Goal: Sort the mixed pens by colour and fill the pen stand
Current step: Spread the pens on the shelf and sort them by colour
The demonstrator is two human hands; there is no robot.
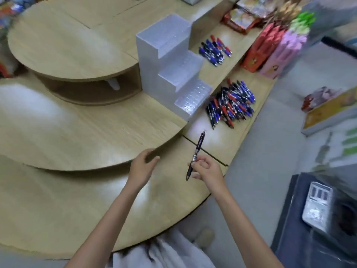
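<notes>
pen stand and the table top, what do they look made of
Pen stand: probably plastic, frosted translucent white; light glints off its stepped, hole-dotted tops. Table top: pale wood-grain board, likely laminate rather than solid wood; fine streaks, satin glare patches.

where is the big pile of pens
Head view, right of centre: the big pile of pens lies on the counter beside the lowest step of the white pen stand.

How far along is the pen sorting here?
Early. Done: only a small pile, mostly blue with some red, set apart beside the stand. In hand: the right hand pinches one pen; the left hand holds nothing. Left: the big mixed pile, and the stand shows no pens.
</notes>
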